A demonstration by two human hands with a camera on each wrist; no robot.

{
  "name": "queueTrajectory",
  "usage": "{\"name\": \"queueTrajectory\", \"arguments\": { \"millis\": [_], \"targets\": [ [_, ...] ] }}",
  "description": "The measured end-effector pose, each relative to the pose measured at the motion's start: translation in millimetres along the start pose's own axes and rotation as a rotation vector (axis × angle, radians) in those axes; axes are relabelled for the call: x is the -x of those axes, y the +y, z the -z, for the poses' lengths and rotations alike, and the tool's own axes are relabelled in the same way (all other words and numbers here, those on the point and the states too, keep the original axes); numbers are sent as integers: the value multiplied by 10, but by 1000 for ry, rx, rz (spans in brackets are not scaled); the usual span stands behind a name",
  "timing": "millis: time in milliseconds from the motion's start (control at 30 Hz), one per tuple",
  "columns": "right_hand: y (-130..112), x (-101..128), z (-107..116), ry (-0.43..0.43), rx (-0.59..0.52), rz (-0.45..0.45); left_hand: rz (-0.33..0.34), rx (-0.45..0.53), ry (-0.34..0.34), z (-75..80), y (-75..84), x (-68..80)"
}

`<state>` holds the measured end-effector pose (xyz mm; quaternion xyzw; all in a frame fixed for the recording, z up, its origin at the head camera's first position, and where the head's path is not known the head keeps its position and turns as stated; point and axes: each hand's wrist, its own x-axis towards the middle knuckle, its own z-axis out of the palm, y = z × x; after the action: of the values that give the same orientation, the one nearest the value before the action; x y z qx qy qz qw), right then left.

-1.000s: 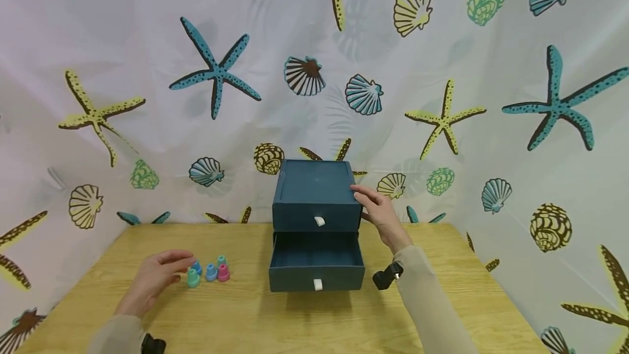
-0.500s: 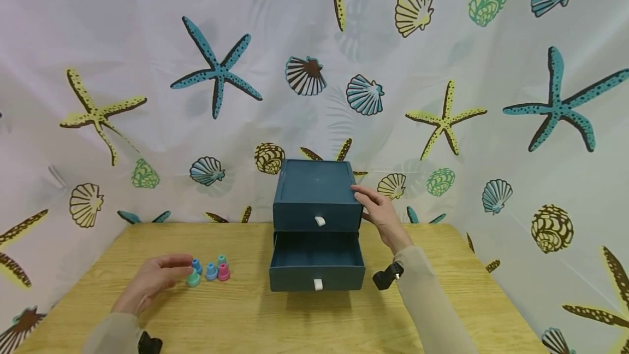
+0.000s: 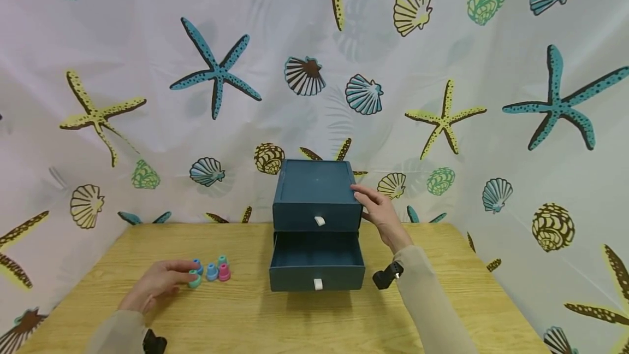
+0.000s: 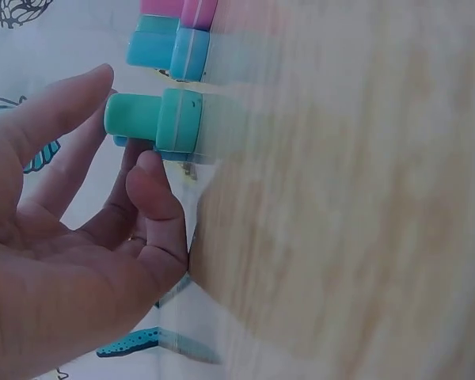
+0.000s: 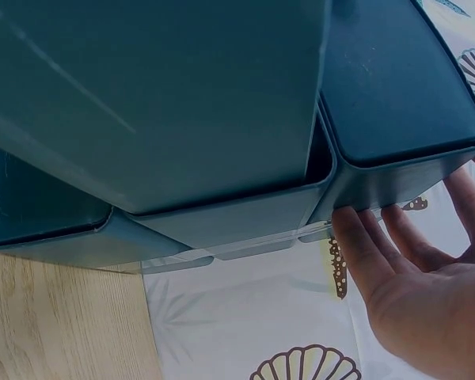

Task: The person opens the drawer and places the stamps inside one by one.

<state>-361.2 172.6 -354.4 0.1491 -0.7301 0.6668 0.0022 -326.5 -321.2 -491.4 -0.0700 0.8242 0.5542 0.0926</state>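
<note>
Left hand point(image 3: 159, 282) curved around green plastic piece point(image 4: 178, 119); cannot tell whether gripping. Piece upright on table point(image 3: 236, 316). Right hand point(image 3: 385, 220) relaxed, fingers touching side of drawer cabinet point(image 3: 316, 182).

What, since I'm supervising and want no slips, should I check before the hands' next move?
1. Drawer below the top one pulled out: ok.
2. Top drawer shut: ok.
3. Right hand touching the drawer unit: ok.
4. Front green piece upright on the table: ok.
5. Left hand gripping that piece securely: cannot tell; it is right at the piece, but firm contact is unclear.
6. Free space around that piece: not ok; a blue piece stands close behind.
</note>
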Motion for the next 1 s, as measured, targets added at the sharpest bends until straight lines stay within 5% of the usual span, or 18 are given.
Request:
{"name": "queueTrajectory", "arguments": {
  "millis": [500, 1000],
  "targets": [
    [263, -188, 89, 15, -15, 4, 25, -67, -23, 4, 8, -49],
    [247, -180, 66, 38, -7, 6, -47, -60, -62, -22, 101, -5]
  ]
}}
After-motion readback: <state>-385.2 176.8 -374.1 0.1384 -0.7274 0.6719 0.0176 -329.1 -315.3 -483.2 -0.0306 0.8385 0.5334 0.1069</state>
